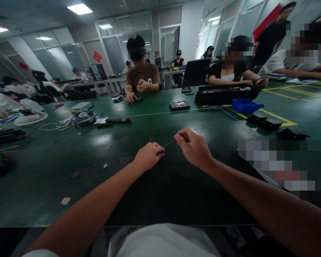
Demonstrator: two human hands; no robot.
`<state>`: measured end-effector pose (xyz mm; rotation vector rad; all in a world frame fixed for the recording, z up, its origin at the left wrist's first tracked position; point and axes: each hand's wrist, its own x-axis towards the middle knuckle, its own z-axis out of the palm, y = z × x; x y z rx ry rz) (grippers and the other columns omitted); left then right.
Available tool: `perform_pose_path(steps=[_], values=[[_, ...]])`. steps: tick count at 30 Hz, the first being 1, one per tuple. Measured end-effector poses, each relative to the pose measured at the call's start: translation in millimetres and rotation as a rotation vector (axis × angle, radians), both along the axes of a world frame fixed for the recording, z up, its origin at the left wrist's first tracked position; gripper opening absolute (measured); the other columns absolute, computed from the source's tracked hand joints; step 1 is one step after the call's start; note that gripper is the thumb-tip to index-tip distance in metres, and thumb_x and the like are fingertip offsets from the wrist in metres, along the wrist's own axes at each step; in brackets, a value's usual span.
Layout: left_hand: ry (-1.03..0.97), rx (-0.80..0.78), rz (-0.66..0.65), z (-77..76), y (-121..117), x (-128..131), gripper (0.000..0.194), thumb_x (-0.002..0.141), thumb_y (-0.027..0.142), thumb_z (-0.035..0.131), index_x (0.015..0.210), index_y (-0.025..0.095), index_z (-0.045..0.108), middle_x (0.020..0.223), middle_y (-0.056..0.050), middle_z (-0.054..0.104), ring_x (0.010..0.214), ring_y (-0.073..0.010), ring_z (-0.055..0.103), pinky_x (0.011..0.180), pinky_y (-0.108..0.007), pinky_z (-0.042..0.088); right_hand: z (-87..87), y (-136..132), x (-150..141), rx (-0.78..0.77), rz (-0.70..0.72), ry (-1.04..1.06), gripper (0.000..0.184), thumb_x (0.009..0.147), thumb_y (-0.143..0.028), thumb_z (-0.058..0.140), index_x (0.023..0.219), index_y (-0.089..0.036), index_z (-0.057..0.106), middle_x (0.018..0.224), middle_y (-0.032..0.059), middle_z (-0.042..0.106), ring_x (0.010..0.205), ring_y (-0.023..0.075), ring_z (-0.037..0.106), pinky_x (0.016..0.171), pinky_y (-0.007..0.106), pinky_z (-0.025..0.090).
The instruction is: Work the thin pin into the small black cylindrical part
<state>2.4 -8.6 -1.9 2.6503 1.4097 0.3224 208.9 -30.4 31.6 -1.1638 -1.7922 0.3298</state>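
Near the middle of the green table [117,200], my right hand [195,148] is closed round the handle of a screwdriver [169,143]. Its thin metal shaft points left and slightly down, its tip close to the fingers of my left hand [147,157]. That hand rests on the tabletop with its fingers curled over a small dark object [160,152]. Most of this object is hidden under the fingers, so its kind cannot be made out. Whether the screwdriver tip touches it is not clear.
Ahead lies an open hard drive [179,105]. A long black casing [227,94] and a blue bin [246,105] stand farther right, with black blocks [267,123] nearby. Left are a pen-like tool [119,120], cables [60,125] and a white fan grille [30,119]. People sit opposite.
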Motion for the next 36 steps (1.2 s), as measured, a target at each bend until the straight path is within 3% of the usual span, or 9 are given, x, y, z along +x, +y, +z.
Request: perform_pose_path(steps=[8, 17, 20, 23, 28, 36], values=[[-0.139, -0.07, -0.012, 2.1, 5.2, -9.5, 0.02, 0.094, 0.032, 0.054, 0.103, 0.022, 0.069, 0.098, -0.004, 0.068, 0.093, -0.0214, 0.061, 0.085, -0.036, 0.047, 0.0, 0.1, 0.8, -0.009, 0.01, -0.003, 0.019, 0.096, -0.034, 0.052, 0.087, -0.02, 0.061, 0.071, 0.0025, 0.068, 0.066, 0.0178, 0.065, 0.063, 0.03, 0.045], [-0.545, -0.236, 0.192, 10.4, 14.4, -32.2, 0.025, 0.087, 0.035, 0.058, 0.105, 0.024, 0.072, 0.104, -0.004, 0.071, 0.096, -0.0205, 0.062, 0.087, -0.033, 0.046, -1.2, 0.6, 1.1, -0.03, 0.019, 0.014, 0.019, 0.095, -0.036, 0.054, 0.089, -0.019, 0.062, 0.071, 0.0022, 0.067, 0.065, 0.0173, 0.064, 0.062, 0.029, 0.044], [-0.805, -0.348, 0.337, 14.8, 21.8, -42.0, 0.025, 0.084, 0.032, 0.057, 0.099, 0.021, 0.074, 0.097, -0.006, 0.07, 0.083, -0.0171, 0.061, 0.067, -0.026, 0.045, -1.0, 1.6, 1.3, -0.036, 0.027, 0.02, 0.019, 0.095, -0.035, 0.054, 0.088, -0.019, 0.062, 0.071, 0.0022, 0.067, 0.065, 0.0173, 0.064, 0.062, 0.03, 0.044], [-1.123, -0.396, 0.477, 20.7, 31.4, -57.9, 0.023, 0.078, 0.029, 0.056, 0.092, 0.018, 0.071, 0.093, -0.006, 0.066, 0.069, -0.0134, 0.055, 0.047, -0.02, 0.032, -0.8, 1.7, 1.8, -0.03, 0.026, 0.018, 0.019, 0.095, -0.036, 0.054, 0.089, -0.02, 0.062, 0.071, 0.0018, 0.067, 0.066, 0.0173, 0.063, 0.062, 0.03, 0.043], [-1.465, -0.337, 0.608, 36.7, 41.3, -94.9, 0.018, 0.074, 0.028, 0.059, 0.086, 0.015, 0.063, 0.085, -0.004, 0.059, 0.06, -0.0108, 0.05, 0.04, -0.019, 0.027, -0.9, 0.7, 2.4, -0.04, 0.028, 0.009, 0.019, 0.095, -0.035, 0.053, 0.09, -0.019, 0.062, 0.073, 0.002, 0.067, 0.067, 0.0173, 0.064, 0.063, 0.03, 0.044], [-1.436, -0.137, 0.797, 69.5, 15.0, -156.0, 0.012, 0.079, 0.012, 0.056, 0.09, 0.012, 0.06, 0.08, 0.0, 0.054, 0.059, -0.0076, 0.048, 0.042, -0.018, 0.028, -2.0, 2.1, 2.7, -0.033, 0.024, 0.011, 0.021, 0.096, -0.038, 0.053, 0.091, -0.02, 0.062, 0.073, 0.0018, 0.067, 0.068, 0.0176, 0.064, 0.064, 0.03, 0.044]])
